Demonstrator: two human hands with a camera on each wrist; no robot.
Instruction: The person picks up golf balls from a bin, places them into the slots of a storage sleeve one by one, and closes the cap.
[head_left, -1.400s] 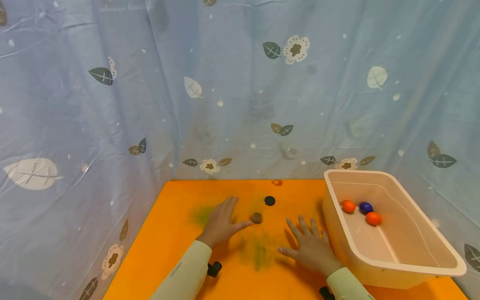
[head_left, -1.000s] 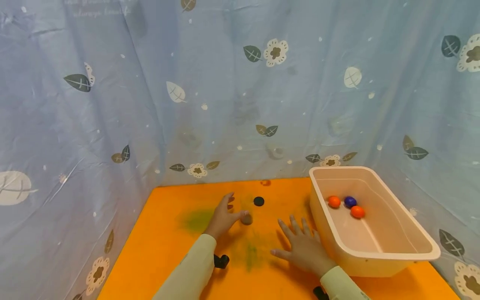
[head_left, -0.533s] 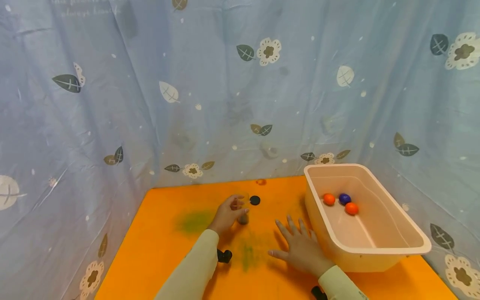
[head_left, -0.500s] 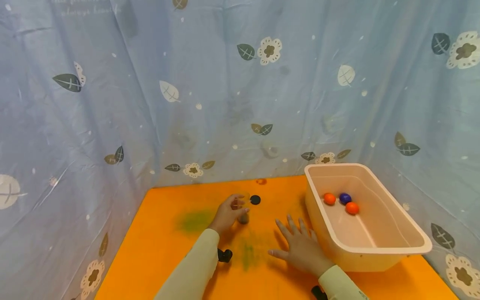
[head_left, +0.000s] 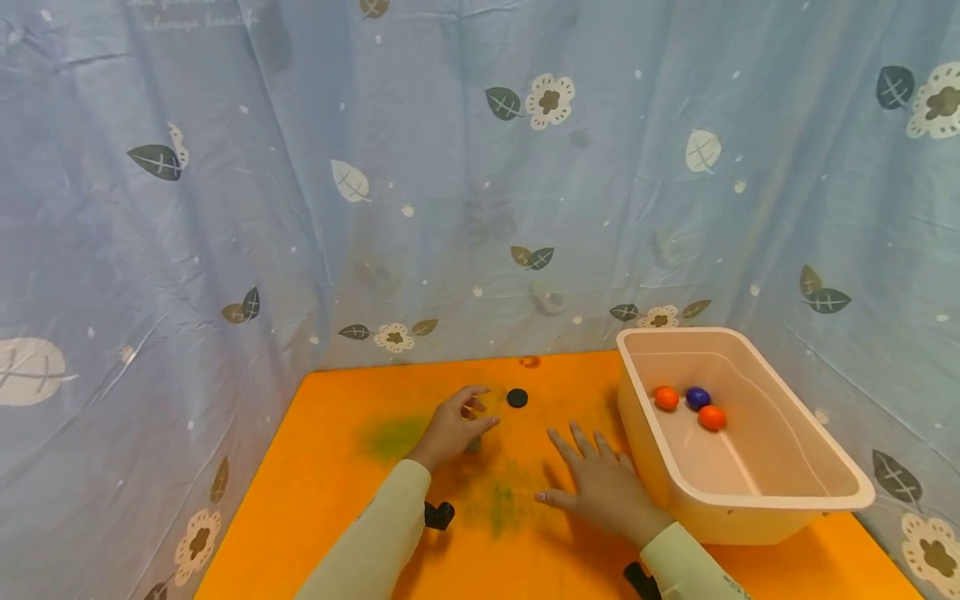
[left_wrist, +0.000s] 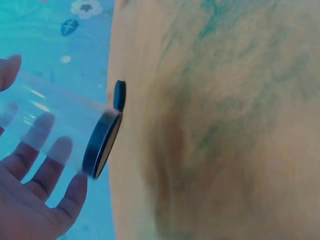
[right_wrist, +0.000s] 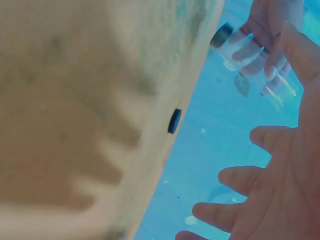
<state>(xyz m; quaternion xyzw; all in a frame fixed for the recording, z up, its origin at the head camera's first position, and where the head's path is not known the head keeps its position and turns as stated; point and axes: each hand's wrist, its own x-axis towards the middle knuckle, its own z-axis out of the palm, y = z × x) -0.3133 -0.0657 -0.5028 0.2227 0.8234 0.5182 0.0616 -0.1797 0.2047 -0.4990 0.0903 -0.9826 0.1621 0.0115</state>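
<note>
My left hand [head_left: 448, 432] grips a clear plastic jar [left_wrist: 60, 107], fingers curled round its side. The jar tilts, its dark end [left_wrist: 102, 145] towards the orange table; in the right wrist view that dark end [right_wrist: 221, 35] appears at the table's edge line. A flat black disc, like a lid [head_left: 517, 398], lies on the table just beyond the jar. My right hand [head_left: 603, 487] is spread palm down over the table, left of the tub, holding nothing; its fingers [right_wrist: 240, 180] are straight and apart in the right wrist view.
A pale pink tub [head_left: 675, 467] stands at the right, with two orange balls [head_left: 666, 398] and a blue ball [head_left: 698, 397] inside. The orange table [head_left: 300, 517] has green stains. A blue patterned curtain [head_left: 450, 208] closes off the back and sides.
My left hand has closed round the standing jar, then lifted and tilted it, its dark end shifting left towards my palm. My right hand stays spread in about the same place. The head view has swung slightly.
</note>
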